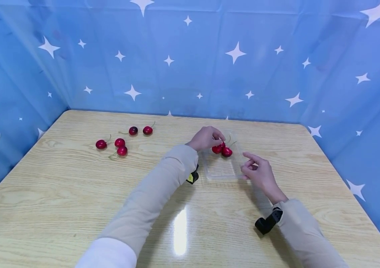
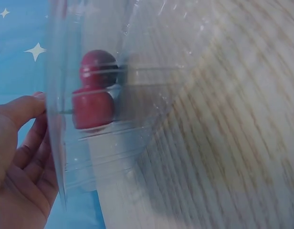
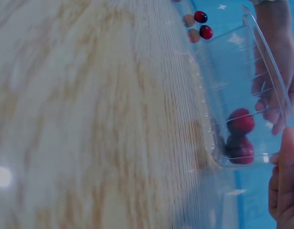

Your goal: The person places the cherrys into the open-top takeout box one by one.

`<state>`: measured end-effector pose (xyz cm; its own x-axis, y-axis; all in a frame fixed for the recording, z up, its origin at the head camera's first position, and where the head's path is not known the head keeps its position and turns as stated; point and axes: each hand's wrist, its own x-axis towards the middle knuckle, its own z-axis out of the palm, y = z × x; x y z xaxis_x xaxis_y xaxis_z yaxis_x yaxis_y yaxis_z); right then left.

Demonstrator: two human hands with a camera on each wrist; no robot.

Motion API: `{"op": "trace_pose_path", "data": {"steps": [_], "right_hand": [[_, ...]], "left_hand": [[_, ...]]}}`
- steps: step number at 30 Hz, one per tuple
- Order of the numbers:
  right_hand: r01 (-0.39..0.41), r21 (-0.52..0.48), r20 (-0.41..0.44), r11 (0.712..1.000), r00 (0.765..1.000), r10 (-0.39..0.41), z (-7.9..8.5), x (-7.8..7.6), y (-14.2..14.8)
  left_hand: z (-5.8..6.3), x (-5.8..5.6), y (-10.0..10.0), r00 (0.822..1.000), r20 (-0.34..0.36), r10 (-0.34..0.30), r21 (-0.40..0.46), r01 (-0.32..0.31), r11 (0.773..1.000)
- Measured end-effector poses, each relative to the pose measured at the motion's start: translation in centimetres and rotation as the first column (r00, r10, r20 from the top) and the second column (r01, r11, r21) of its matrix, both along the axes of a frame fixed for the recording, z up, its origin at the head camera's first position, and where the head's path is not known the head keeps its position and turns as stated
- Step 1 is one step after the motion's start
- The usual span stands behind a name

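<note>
In the head view, a clear plastic container [image 1: 221, 175] sits right of centre on the wooden table [image 1: 109, 208], with three red cherries [image 1: 226, 152] bunched together in its far part. The left hand [image 1: 206, 138] hangs over the container's far left corner, fingers bent down just above those cherries; the right hand [image 1: 259, 172] is at the right side, thumb and fingers partly bent. Five more cherries [image 1: 120, 143] lie on the far left of the table, stems attached, before a blue star-patterned curtain [image 1: 190, 67]. In the left wrist view, two cherries show through the container wall, a thin stem [image 2: 66, 112] running towards the left thumb; whether it is pinched, I cannot tell. In the right wrist view, the right thumb [image 3: 288, 157] is at the rim; whether it grips, I cannot tell.
</note>
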<state>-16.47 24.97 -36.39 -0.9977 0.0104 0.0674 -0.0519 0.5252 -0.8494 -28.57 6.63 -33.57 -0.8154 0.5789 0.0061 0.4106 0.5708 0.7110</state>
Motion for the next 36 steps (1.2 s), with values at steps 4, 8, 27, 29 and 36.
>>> {"op": "trace_pose_path", "data": {"steps": [4,8,27,29,36], "right_hand": [[-0.003,-0.021,0.005,1.000,1.000,0.004,0.1,0.0,-0.1],[0.000,-0.032,0.009,1.000,1.000,0.000,0.0,0.0,-0.1],[0.012,-0.017,0.034,1.000,0.999,-0.011,0.0,0.0,-0.1],[0.007,-0.007,0.033,1.000,0.999,-0.007,-0.1,-0.1,-0.1],[0.011,-0.016,0.043,1.000,0.999,-0.010,0.1,0.0,-0.3]], "left_hand": [[-0.2,0.1,0.1,1.000,0.004,-0.002,0.006,0.002,1.000],[-0.3,0.2,0.1,1.000,0.005,0.000,-0.009,0.000,1.000],[-0.6,0.1,-0.1,1.000,-0.018,-0.008,0.015,0.009,1.000],[-0.5,0.1,-0.3,1.000,-0.013,-0.008,0.028,0.008,1.000],[-0.4,0.0,-0.9,1.000,-0.024,-0.004,0.067,0.006,0.998]]}}
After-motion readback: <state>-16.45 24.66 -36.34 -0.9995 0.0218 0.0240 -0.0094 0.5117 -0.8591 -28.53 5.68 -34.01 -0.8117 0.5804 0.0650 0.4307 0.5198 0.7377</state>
